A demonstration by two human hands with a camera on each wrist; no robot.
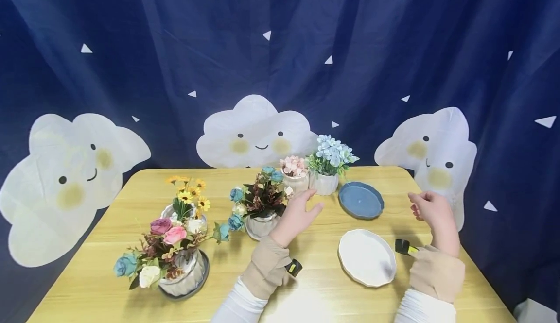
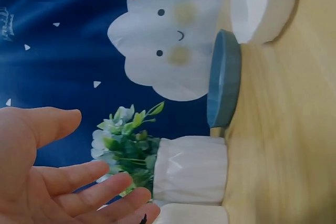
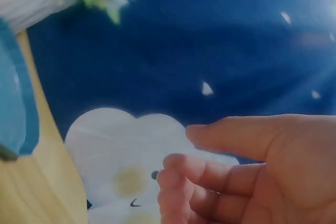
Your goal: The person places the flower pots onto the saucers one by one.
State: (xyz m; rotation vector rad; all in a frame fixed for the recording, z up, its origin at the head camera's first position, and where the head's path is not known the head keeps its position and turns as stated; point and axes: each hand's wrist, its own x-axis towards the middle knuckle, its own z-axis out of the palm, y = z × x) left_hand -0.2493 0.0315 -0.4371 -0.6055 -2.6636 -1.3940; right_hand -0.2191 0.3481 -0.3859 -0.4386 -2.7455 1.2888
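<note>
My left hand (image 1: 297, 216) is held above the table with fingers extended and thumb spread, empty. In the head view it is nearest a white pot of blue and brown flowers (image 1: 260, 226), whose edge it partly covers. Behind it stand a small pot of pink flowers (image 1: 296, 183) and a white pot of light blue flowers (image 1: 323, 184). My right hand (image 1: 435, 213) hovers over the table's right side, fingers loosely bent, holding nothing. Between the hands lie a blue saucer (image 1: 360, 200) and, closer to me, a white saucer (image 1: 366, 258); neither hand touches them.
At the left, a pot of mixed roses (image 1: 181, 272) stands on a dark grey saucer (image 1: 205, 269). Just behind it are yellow daisies (image 1: 185, 196) in another pot. A navy curtain (image 1: 262, 70) with cloud prints hangs behind the wooden table (image 1: 236, 279).
</note>
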